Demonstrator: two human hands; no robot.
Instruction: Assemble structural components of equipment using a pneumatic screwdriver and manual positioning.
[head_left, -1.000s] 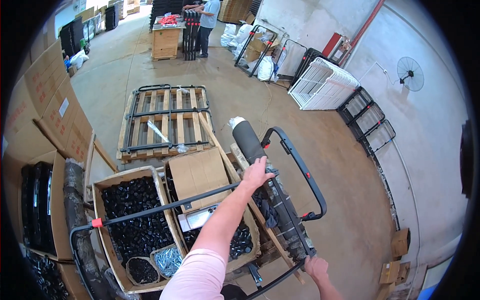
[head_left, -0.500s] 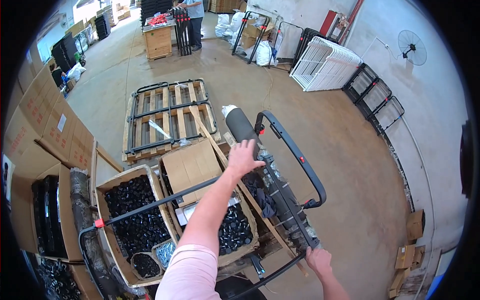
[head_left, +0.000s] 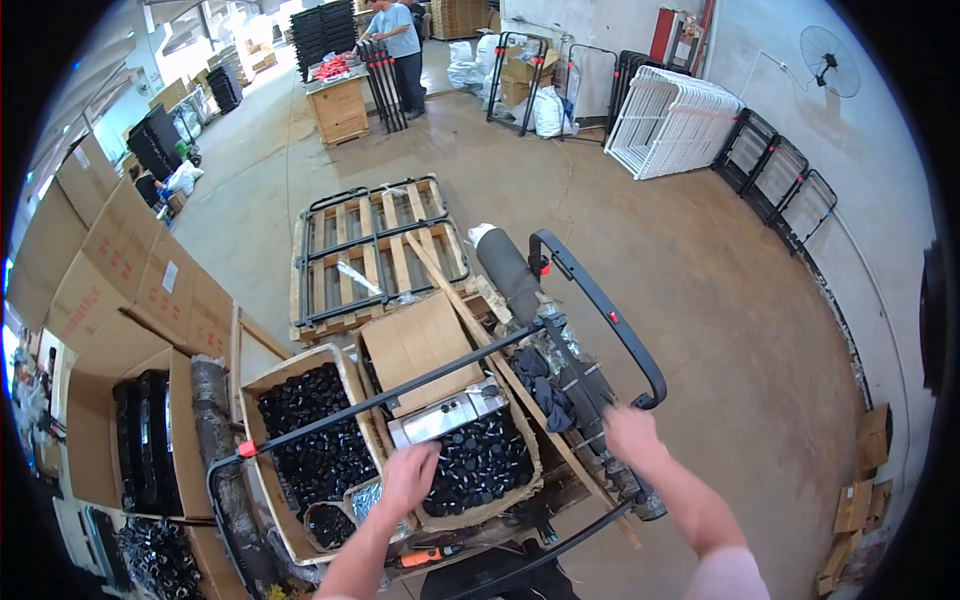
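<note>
My left hand (head_left: 410,478) is over the near-left edge of a carton of black plastic caps (head_left: 480,462), fingers curled together; what they hold, if anything, is hidden. My right hand (head_left: 632,435) is closed at the crossbar of a black tubular metal frame (head_left: 350,411), and whether it grips the bar or a small part cannot be made out. Two wrapped rolls support the frame, which spans the cartons and has red clips at its corners. Beside my left hand is a small container of silvery bolts (head_left: 367,498).
Another carton holds black caps (head_left: 310,430). A silver metal box (head_left: 448,412) lies by a cardboard sheet (head_left: 418,350). An orange-handled power tool (head_left: 425,556) lies at the near edge. Beyond, frames rest on a pallet (head_left: 375,255); a person (head_left: 397,50) stands at a wooden crate.
My left hand has left the far end of the crossbar and come back to the caps carton. My right hand has moved up along the bar. The view has shifted left.
</note>
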